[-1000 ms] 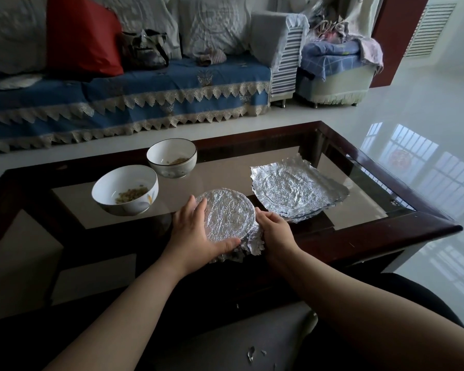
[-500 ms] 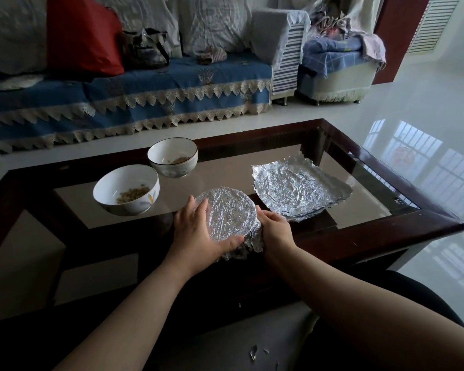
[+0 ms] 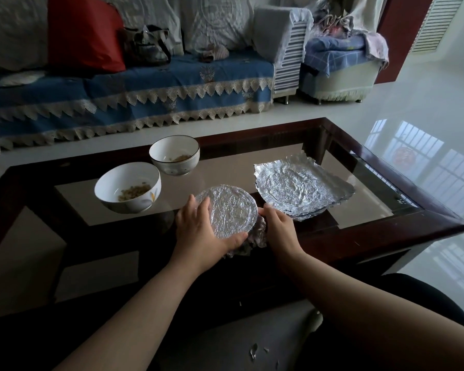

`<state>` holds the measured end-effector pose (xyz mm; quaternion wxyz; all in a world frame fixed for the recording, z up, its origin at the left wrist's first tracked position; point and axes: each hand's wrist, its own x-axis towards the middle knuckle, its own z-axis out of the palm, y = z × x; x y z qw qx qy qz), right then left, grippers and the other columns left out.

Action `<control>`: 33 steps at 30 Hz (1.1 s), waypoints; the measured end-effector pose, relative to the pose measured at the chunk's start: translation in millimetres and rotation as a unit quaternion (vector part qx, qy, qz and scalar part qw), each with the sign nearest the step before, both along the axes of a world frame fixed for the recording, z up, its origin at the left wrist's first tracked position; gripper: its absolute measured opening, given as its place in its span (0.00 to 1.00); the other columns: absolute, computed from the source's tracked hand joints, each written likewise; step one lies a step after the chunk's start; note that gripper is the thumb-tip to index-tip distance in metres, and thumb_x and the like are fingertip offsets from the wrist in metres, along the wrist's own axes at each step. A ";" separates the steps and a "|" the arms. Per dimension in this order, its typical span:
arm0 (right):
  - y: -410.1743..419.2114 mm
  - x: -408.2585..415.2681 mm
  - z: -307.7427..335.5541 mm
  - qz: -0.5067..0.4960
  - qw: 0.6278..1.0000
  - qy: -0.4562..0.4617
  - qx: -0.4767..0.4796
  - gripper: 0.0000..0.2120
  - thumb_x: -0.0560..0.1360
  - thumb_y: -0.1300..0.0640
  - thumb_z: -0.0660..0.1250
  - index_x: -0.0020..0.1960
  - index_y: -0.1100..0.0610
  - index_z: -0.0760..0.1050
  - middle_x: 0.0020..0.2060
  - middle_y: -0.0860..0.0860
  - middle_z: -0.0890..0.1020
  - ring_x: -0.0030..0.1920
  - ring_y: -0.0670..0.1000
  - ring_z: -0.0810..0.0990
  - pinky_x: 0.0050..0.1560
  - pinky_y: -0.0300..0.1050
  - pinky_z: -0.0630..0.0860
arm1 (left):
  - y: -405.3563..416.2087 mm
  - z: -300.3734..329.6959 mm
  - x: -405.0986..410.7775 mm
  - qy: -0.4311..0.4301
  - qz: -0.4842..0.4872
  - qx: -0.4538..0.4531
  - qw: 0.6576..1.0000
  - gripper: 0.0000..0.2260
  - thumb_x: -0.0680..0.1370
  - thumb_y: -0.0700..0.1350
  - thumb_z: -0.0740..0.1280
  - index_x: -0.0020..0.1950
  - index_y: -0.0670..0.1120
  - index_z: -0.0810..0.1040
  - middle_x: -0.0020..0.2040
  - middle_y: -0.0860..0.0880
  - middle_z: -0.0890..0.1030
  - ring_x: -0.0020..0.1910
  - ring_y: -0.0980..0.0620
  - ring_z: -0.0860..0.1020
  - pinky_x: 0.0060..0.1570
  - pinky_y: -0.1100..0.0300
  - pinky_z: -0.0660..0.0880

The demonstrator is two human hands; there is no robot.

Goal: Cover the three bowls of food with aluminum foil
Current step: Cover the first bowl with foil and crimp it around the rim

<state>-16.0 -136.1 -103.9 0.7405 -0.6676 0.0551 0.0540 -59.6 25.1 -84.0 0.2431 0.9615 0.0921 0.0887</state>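
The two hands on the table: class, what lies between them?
In the head view, the foil-covered bowl lies between them: the left hand grips its near-left rim and the right hand presses its right side.

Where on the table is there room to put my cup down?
There is bare glass behind the loose foil sheets, toward the far right corner of the table, and between those sheets and the far bowl. The near edge is crowded: both hands wrap the foil-covered bowl, beside the near open bowl.

bowls: 2 open (image 3: pixel 127 186) (image 3: pixel 174 155), 1 foil-covered (image 3: pixel 229 210) | loose foil sheets (image 3: pixel 300 189): count unclear | hands: 2 (image 3: pixel 198 228) (image 3: pixel 279 227)
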 end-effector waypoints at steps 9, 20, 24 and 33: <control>-6.2 6.3 1.7 0.106 0.988 -0.052 -0.096 0.15 0.81 0.47 0.56 0.57 0.58 0.69 0.39 0.50 0.74 0.34 0.45 0.73 0.35 0.39 0.71 | 2.6 15.3 -9.2 0.043 0.019 -0.090 0.995 0.57 0.55 0.74 0.61 0.78 0.50 0.47 0.79 0.43 0.44 0.77 0.41 0.46 0.73 0.48 0.48; -2.6 4.2 -3.9 0.067 0.996 -0.046 -0.035 0.11 0.80 0.54 0.62 0.59 0.58 0.72 0.37 0.51 0.78 0.32 0.45 0.76 0.33 0.37 0.72 | 13.2 9.0 -13.8 0.038 -0.018 -0.045 0.998 0.57 0.61 0.70 0.71 0.78 0.48 0.44 0.78 0.46 0.47 0.77 0.48 0.47 0.74 0.53 0.48; -2.5 2.9 -2.2 0.058 0.998 -0.009 -0.008 0.14 0.78 0.54 0.64 0.61 0.55 0.68 0.42 0.57 0.78 0.32 0.47 0.77 0.33 0.39 0.73 | 12.2 7.9 -14.6 0.033 -0.021 -0.076 0.996 0.55 0.63 0.66 0.73 0.78 0.49 0.44 0.77 0.48 0.44 0.76 0.49 0.47 0.74 0.54 0.49; -3.6 0.9 3.0 0.055 0.992 0.037 0.112 0.06 0.77 0.60 0.65 0.43 0.59 0.77 0.31 0.52 0.81 0.32 0.48 0.78 0.42 0.49 0.76 | 10.9 0.8 -15.7 0.007 -0.020 -0.100 0.995 0.54 0.62 0.64 0.75 0.78 0.50 0.48 0.77 0.50 0.45 0.76 0.51 0.48 0.74 0.55 0.51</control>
